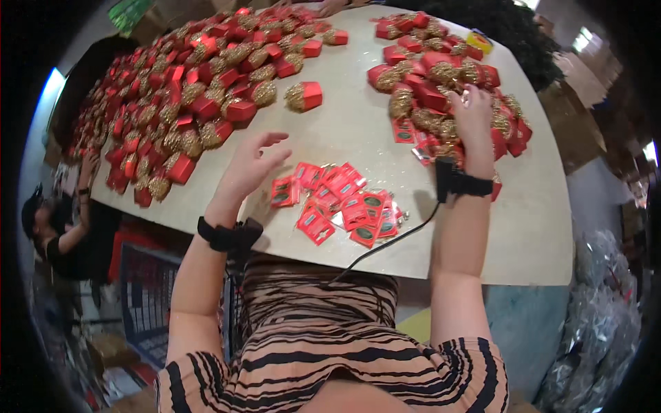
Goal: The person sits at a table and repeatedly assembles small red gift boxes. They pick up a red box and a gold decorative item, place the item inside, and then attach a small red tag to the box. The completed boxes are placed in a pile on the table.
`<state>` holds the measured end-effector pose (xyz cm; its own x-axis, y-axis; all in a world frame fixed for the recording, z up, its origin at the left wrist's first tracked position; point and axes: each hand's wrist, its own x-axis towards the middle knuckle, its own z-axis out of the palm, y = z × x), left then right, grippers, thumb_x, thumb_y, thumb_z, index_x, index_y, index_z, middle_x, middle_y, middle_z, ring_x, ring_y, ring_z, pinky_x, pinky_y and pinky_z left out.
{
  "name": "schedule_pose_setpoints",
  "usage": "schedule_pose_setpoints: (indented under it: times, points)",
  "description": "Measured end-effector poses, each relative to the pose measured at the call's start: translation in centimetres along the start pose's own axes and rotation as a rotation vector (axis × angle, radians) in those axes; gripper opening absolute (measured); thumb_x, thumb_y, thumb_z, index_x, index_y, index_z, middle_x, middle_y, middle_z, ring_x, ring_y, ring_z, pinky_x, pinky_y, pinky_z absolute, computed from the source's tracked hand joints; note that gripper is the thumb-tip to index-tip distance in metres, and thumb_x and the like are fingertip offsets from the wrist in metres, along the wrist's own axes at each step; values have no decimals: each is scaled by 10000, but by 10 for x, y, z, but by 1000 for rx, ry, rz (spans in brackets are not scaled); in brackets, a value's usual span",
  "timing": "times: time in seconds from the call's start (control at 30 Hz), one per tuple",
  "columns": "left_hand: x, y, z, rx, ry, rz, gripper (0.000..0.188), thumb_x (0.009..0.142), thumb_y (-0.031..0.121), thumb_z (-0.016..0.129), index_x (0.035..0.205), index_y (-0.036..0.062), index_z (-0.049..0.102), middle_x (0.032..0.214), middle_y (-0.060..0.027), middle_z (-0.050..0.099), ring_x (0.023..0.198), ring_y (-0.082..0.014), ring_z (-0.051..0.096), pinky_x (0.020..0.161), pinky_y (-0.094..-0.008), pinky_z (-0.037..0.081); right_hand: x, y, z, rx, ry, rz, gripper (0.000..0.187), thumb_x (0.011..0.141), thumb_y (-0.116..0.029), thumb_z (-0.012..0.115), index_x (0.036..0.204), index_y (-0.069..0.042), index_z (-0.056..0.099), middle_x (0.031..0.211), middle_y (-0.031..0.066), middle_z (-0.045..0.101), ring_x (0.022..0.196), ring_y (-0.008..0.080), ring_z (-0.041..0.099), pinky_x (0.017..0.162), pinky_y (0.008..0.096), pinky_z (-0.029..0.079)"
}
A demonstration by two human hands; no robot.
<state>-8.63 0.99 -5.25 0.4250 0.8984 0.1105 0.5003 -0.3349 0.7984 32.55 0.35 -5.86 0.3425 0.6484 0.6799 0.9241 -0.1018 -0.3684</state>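
My right hand (474, 113) reaches into the right-hand pile of red and gold glittery ornaments (427, 93). Its fingers are curled together at the tips; what they pinch, if anything, is too small to make out. Over the table, left of the middle, hovers my left hand (256, 160), fingers apart and holding nothing. Just right of it lies a loose heap of small red cards (337, 193), some with a dark green oval. A single red and gold ornament (303, 96) rests apart between the two piles.
A much larger pile of ornaments (206, 89) covers the pale table's (509, 241) left side. A yellow roll (480, 41) sits at the far right. Another person (51, 224) is at the left edge. A blue crate (148, 289) stands below; clear plastic wrap (595, 330) lies right.
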Motion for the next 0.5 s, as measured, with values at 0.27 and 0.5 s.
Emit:
schedule_pose_setpoints:
  times: [0.27,0.5]
  points:
    - [-37,-24,1,402,-216,62,624,612,235,775,1157,36,544,1074,-151,516,1031,-314,486,914,-353,398,-17,-89,-8,269,-316,-262,409,825,-283,599,1151,-43,542,1072,195,542,1015,354,536,876,414,431]
    - [-36,-25,5,433,-177,109,613,600,207,776,1139,28,544,1025,-142,546,997,-295,511,898,-345,410,-43,-136,-7,349,-651,-500,332,814,-272,600,1066,-57,598,1018,158,573,920,331,571,835,406,452]
